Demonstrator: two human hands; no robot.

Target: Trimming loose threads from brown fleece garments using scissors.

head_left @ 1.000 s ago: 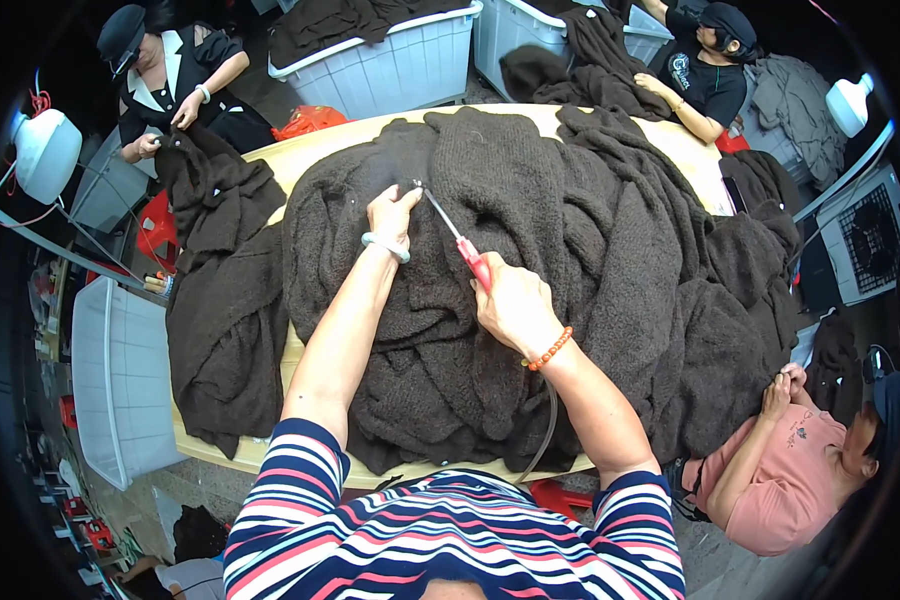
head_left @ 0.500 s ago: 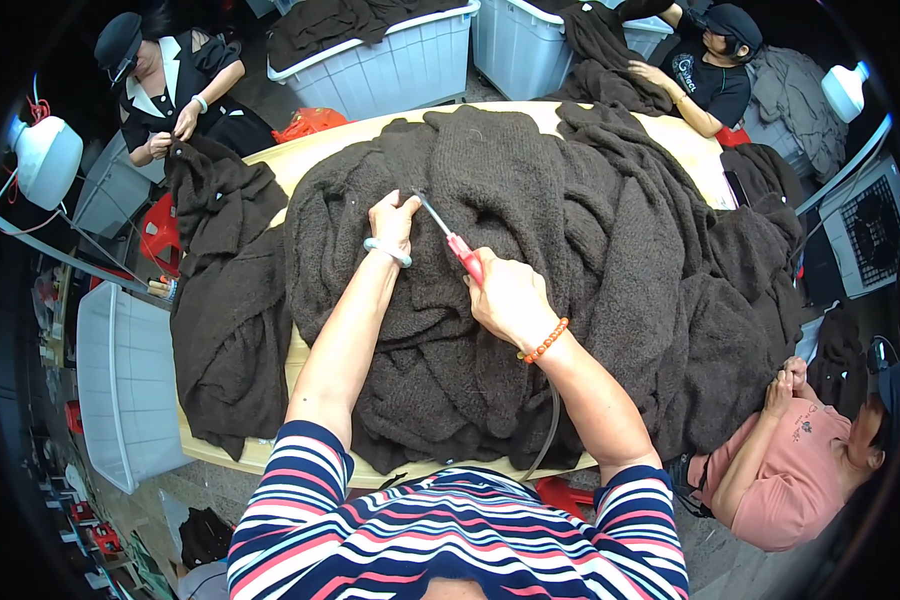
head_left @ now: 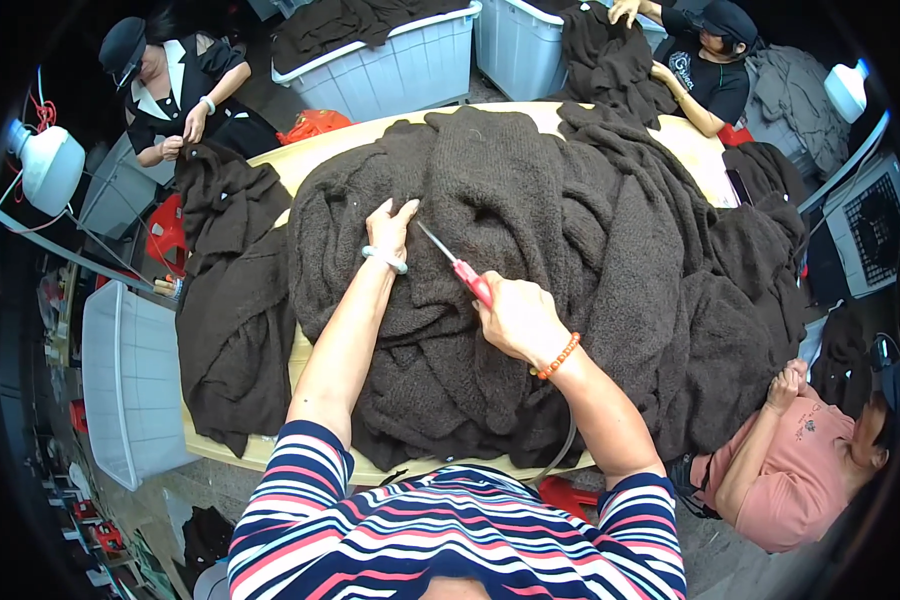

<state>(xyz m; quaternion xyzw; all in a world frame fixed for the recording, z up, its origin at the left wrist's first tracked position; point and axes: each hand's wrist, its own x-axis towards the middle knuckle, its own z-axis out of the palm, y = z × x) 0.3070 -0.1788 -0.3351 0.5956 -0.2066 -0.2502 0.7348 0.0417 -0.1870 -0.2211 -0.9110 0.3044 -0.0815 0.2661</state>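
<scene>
Tool (head_left: 460,268) in right hand (head_left: 520,317), nearer striped shirt (head_left: 460,525) than before

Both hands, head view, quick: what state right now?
Left hand: thumb and a fingertip apart over the brown knitwear; grip cannot be told.
Right hand: closed around the red-handled tool.

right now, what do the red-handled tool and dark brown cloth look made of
Red-handled tool: handle probably smooth plastic, from its even, bright red; shaft likely metal, thin and silvery. Dark brown cloth: matte, fuzzy knit, from its nubbly surface and soft folds; fibre unclear.
</scene>
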